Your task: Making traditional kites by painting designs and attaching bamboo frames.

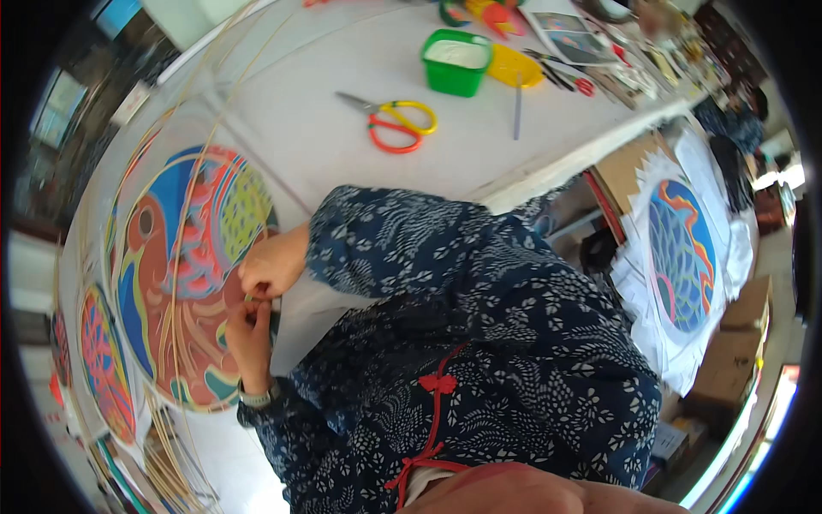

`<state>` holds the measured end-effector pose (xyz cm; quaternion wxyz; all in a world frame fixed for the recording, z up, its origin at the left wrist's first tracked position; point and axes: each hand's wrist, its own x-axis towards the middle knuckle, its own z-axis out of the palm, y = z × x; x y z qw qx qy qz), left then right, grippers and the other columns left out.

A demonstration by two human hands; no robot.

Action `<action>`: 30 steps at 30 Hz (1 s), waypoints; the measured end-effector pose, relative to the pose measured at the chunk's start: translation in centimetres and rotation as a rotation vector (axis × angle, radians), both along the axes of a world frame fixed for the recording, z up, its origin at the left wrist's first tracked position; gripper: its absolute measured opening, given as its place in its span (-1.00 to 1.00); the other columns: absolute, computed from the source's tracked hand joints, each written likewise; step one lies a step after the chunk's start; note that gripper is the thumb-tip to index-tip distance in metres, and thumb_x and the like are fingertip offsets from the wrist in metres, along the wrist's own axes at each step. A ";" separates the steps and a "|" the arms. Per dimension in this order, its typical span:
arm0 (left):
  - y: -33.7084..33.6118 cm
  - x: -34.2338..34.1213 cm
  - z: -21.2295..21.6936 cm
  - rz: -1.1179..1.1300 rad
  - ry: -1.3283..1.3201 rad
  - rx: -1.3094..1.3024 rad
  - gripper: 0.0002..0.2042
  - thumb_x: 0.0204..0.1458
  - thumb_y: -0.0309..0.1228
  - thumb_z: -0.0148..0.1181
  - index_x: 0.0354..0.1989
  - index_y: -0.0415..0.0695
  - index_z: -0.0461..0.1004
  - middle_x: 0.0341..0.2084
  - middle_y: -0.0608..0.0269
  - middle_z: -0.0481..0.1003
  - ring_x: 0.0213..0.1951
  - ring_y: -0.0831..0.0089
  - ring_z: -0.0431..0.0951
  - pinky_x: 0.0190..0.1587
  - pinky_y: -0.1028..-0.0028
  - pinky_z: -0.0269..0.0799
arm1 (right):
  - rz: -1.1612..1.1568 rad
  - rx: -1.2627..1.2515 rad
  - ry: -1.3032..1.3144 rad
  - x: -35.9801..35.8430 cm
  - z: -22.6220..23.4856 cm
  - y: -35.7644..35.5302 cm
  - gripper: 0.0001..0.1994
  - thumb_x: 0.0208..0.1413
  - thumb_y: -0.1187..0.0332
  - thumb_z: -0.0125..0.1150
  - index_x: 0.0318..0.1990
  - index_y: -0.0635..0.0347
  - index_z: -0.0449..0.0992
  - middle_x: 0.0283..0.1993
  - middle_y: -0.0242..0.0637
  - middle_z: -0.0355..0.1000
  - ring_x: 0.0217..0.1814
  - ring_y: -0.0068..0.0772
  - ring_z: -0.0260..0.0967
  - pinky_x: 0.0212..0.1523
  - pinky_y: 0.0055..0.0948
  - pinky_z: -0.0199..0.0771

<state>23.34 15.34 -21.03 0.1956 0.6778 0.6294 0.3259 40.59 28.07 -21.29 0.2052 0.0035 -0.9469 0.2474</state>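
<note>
A large round painted panel (201,206) in red, blue and yellow-green lies at the left, with thin bamboo strips (175,317) running across it. My left hand (248,338), with a watch at its wrist, is closed in a pinch at the panel's right edge. Just above it, my right hand (274,264) is closed too, its fingertips almost meeting those of the left. Whatever lies between the fingertips is too small to make out. Scissors (396,124) with one yellow and one red handle rest on the table, beyond my right arm.
A green tub (456,64) of white paste stands on the white table (342,51), beside a yellow lid (514,67). Pliers and loose tools (561,73) crowd the far right. Another painted oval (682,257) lies on white sheets right. A smaller painted oval (107,364) is far left.
</note>
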 end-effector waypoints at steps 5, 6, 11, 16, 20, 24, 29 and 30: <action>0.1 0.3 -0.2 -0.006 0.051 0.001 -0.81 0.10 -0.42 0.23 -0.24 -0.31 0.53 -0.52 0.23 0.54 -0.49 0.56 0.44 -0.43 0.50 0.34 | -0.036 0.105 0.059 -1.1 -1.7 0.9 -0.82 -0.10 0.26 0.21 -0.40 0.18 0.51 -0.37 -0.09 0.43 -0.22 0.00 0.42 -0.21 -0.09 0.39; -0.1 -0.5 -0.2 0.010 0.107 0.002 -0.77 0.13 -0.40 0.20 -0.14 -0.32 0.54 -0.50 0.30 0.55 -0.46 0.63 0.44 -0.41 0.53 0.35 | -0.020 0.120 0.051 -1.9 -1.3 0.8 -0.79 -0.10 0.24 0.21 -0.38 0.18 0.51 -0.35 -0.07 0.44 -0.20 0.02 0.42 -0.19 -0.08 0.40; -0.5 0.4 -0.3 -0.034 -0.012 0.007 -0.74 0.17 -0.40 0.16 -0.12 -0.38 0.50 -0.42 0.24 0.57 -0.39 0.61 0.47 -0.35 0.55 0.37 | -0.014 0.076 0.019 -1.6 -1.1 0.4 -0.79 -0.07 0.25 0.25 -0.28 0.09 0.59 -0.36 -0.16 0.54 -0.27 -0.14 0.49 -0.24 -0.20 0.39; -0.5 0.0 -0.6 0.008 0.015 -0.010 -0.75 0.19 -0.41 0.14 -0.15 -0.41 0.49 -0.39 0.21 0.56 -0.35 0.60 0.48 -0.31 0.57 0.36 | 0.011 0.014 -0.007 -1.3 -0.5 0.1 -0.80 -0.06 0.26 0.26 -0.27 0.09 0.60 -0.35 -0.19 0.54 -0.25 -0.22 0.49 -0.23 -0.23 0.39; -0.5 0.2 -0.7 0.024 -0.028 0.080 -0.80 0.10 -0.39 0.24 -0.39 -0.32 0.47 -0.58 0.20 0.50 -0.55 0.52 0.45 -0.47 0.50 0.34 | -0.012 0.006 -0.020 -1.4 -0.4 0.1 -0.81 -0.03 0.26 0.26 -0.26 0.09 0.60 -0.34 -0.21 0.55 -0.23 -0.26 0.49 -0.21 -0.27 0.40; -0.9 1.8 1.6 0.076 0.096 -0.101 -0.80 0.14 -0.42 0.19 -0.25 -0.37 0.51 -0.48 0.25 0.55 -0.40 0.61 0.47 -0.33 0.58 0.37 | -0.011 -0.005 0.020 -1.2 -0.7 0.1 -0.87 -0.06 0.29 0.24 -0.37 0.06 0.60 -0.38 -0.26 0.52 -0.26 -0.21 0.47 -0.25 -0.21 0.41; -0.6 1.7 1.2 0.086 0.100 -0.103 -0.80 0.13 -0.41 0.21 -0.29 -0.36 0.53 -0.51 0.26 0.54 -0.44 0.60 0.47 -0.36 0.57 0.38 | -0.010 -0.003 0.012 -1.1 -0.6 0.4 -0.88 -0.07 0.30 0.24 -0.37 0.06 0.60 -0.38 -0.27 0.51 -0.26 -0.21 0.46 -0.25 -0.21 0.41; -0.6 1.6 0.7 0.074 0.081 -0.032 -0.80 0.12 -0.40 0.22 -0.35 -0.33 0.49 -0.56 0.27 0.49 -0.50 0.59 0.42 -0.42 0.55 0.33 | -0.007 -0.008 0.012 -1.2 -0.6 0.3 -0.88 -0.07 0.30 0.24 -0.37 0.06 0.60 -0.38 -0.27 0.51 -0.26 -0.21 0.46 -0.25 -0.21 0.41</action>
